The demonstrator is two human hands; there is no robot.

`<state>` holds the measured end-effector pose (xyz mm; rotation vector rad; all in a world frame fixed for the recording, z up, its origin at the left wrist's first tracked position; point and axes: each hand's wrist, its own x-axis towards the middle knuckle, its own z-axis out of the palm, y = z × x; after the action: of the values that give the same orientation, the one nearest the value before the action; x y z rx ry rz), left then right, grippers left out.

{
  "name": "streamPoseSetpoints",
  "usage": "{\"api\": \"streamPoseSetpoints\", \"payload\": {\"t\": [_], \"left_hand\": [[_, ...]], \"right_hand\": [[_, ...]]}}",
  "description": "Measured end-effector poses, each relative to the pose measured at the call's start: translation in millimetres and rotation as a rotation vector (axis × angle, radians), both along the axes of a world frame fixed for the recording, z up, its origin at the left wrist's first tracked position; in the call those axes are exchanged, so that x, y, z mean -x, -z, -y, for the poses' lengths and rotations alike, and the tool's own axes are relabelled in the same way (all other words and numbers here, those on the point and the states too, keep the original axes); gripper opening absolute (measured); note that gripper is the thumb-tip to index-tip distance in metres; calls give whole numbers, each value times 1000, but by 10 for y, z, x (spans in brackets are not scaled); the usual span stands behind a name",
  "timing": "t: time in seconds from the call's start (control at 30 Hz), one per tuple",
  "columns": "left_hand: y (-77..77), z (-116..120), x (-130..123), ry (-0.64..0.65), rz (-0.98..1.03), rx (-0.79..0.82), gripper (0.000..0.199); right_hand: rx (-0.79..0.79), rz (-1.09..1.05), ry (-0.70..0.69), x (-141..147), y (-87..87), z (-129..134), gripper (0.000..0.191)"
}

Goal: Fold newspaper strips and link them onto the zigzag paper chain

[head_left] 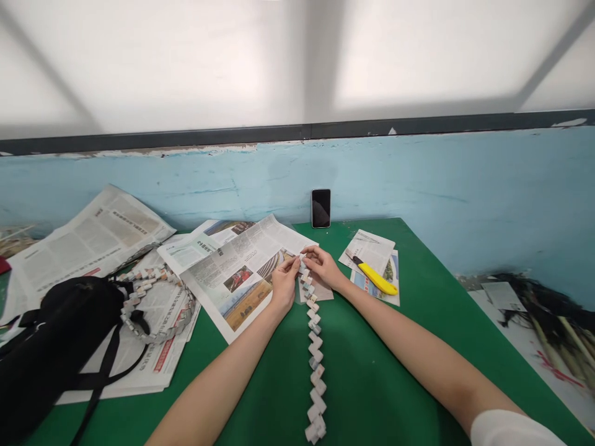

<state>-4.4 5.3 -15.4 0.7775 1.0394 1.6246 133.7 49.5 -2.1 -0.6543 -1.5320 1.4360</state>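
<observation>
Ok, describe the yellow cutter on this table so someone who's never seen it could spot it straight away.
Start at the green table and look toward its far right part, just beyond the right hand. A small stack of newspaper cuttings lies there, and the utility knife rests diagonally on top. It is the only bright yellow thing around, unlike the grey folded paper chain beside it.

no text can be read anywhere. the open newspaper (239, 272) at about 11 o'clock from the hands carries printed columns, headlines and photos, all too small and blurred to make out. the newspaper sheet (93, 232) at 9 o'clock shows dark headline marks and a red patch, unreadable. the paper pieces (372, 248) at 2 o'clock bear illegible print. the phone (320, 208) screen at 12 o'clock is dark.
</observation>
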Motion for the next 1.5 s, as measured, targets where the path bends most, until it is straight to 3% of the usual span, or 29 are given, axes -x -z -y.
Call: {"api": "streamPoseSetpoints", "payload": {"t": [0.13, 0.33, 0.5, 0.67, 0.87, 1.03, 1.17, 1.5], "left_hand": [[13, 13, 10, 26, -96, -31, 37], [24, 15, 24, 29, -96, -12, 40], [51, -9, 26, 66, -92, -9, 40], [-10, 14, 7, 89, -66, -17, 39], [-45, 34, -29, 49, -60, 19, 42], [-29, 30, -31, 40, -56, 21, 40], [-30, 32, -26, 47, -51, 26, 40], [-49, 56, -38, 78, -130, -45, 48]], "right_hand": [[-36, 67, 60, 17, -13, -15, 33], [-145, 178, 55, 24, 9, -30, 45], [-58, 129, 13, 15, 0, -30, 48], [-78, 115, 21, 14, 14, -33, 46], [-27, 84, 52, 26, 28, -26, 47], [172, -33, -5, 51, 74, -41, 52], [210, -59, -9, 58, 92, -50, 55], [52, 79, 38, 18, 63, -29, 51]]}}
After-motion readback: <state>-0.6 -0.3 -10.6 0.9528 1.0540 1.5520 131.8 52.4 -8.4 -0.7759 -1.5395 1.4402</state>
